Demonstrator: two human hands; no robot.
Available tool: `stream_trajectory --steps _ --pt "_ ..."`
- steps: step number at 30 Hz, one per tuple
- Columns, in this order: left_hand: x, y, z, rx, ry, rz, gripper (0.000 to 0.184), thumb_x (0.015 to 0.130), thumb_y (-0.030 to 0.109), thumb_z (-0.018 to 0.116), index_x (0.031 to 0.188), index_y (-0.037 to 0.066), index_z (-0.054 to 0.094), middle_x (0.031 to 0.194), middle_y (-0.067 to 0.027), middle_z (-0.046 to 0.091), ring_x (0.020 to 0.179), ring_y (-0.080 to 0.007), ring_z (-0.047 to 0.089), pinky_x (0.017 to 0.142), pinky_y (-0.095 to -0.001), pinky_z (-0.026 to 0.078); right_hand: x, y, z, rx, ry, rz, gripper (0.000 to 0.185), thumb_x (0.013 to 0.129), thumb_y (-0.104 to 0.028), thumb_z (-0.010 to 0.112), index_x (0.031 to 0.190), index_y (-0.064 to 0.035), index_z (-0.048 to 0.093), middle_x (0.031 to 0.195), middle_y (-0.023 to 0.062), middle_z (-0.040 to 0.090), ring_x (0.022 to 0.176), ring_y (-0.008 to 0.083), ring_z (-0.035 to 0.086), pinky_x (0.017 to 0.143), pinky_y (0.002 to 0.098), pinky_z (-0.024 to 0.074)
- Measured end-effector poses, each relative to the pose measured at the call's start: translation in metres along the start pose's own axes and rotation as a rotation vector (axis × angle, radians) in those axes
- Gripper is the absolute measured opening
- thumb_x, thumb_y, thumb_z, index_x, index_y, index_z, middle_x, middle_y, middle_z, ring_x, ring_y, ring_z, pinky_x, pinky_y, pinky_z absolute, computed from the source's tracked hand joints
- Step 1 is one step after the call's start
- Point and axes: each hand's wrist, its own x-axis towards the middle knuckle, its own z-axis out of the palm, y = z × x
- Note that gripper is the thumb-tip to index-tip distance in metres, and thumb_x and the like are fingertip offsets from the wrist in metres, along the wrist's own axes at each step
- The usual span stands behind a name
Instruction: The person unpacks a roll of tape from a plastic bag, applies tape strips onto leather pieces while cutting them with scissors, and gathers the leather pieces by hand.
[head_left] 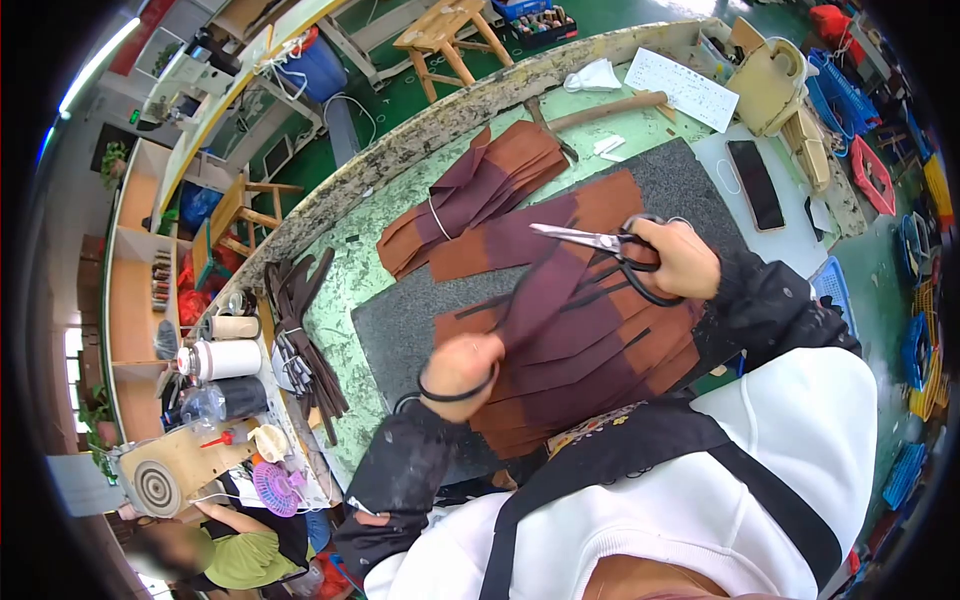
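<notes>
My right hand (680, 258) is closed round the black-handled scissors (598, 240), whose metal blades point left above the leather pieces. My left hand (462, 372), a dark band at its wrist, pinches the near end of a maroon strip (545, 295), which slants up toward the scissors. Beneath both hands, flat maroon and rust-brown pieces (575, 365) lie overlapped in a fan on a dark grey mat (400, 320). Farther off, a bundle of similar pieces (470, 195) is tied with a light band.
A hammer (610, 108) lies behind the mat, near a written sheet (683, 88). On the right is a phone (756, 185). Dark tied straps (300, 340) and a white flask (220, 358) sit at left. Another person (250, 550) is at lower left.
</notes>
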Motion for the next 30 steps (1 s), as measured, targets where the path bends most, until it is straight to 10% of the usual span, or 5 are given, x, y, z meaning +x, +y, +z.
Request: stream_trajectory --steps 7,9,14,30 --pt "0.037 0.027 0.026 -0.11 0.291 0.01 0.019 0.069 0.007 0.066 0.085 0.008 0.056 0.089 -0.0051 0.064 0.078 -0.0243 0.06 0.068 -0.0306 0.047 0.02 0.022 0.028 0.166 0.167 0.178 0.025 0.069 -0.011 0.069 0.085 -0.0053 0.05 0.066 0.0091 0.058 0.055 0.0311 0.054 0.053 0.0362 0.0415" --pt "0.052 0.034 0.045 0.128 -0.066 -0.266 0.021 0.069 0.012 0.069 0.085 0.008 0.056 0.095 -0.0041 0.064 0.084 -0.0226 0.06 0.071 -0.0295 0.047 0.04 0.027 0.04 -0.025 0.134 0.269 0.027 0.068 -0.015 0.07 0.083 -0.0048 0.05 0.067 0.0102 0.059 0.057 0.0325 0.056 0.055 0.037 0.044" --pt "0.046 0.027 0.048 -0.149 0.011 -0.328 0.023 0.069 0.016 0.07 0.085 0.007 0.055 0.094 -0.0042 0.064 0.084 -0.0232 0.059 0.073 -0.0311 0.047 0.066 0.042 0.057 0.057 0.091 0.336 0.028 0.067 -0.018 0.07 0.082 -0.0062 0.05 0.072 0.0104 0.062 0.063 0.0347 0.06 0.06 0.0402 0.0475" --pt "0.067 0.001 0.02 -0.524 0.086 -0.124 0.028 0.069 0.018 0.07 0.089 0.007 0.054 0.096 -0.0061 0.063 0.093 -0.0268 0.058 0.079 -0.0319 0.046 -0.001 0.034 -0.006 -0.268 -0.04 0.442 0.039 0.063 -0.026 0.077 0.082 -0.004 0.051 0.071 0.0098 0.06 0.059 0.0299 0.057 0.058 0.0364 0.0449"
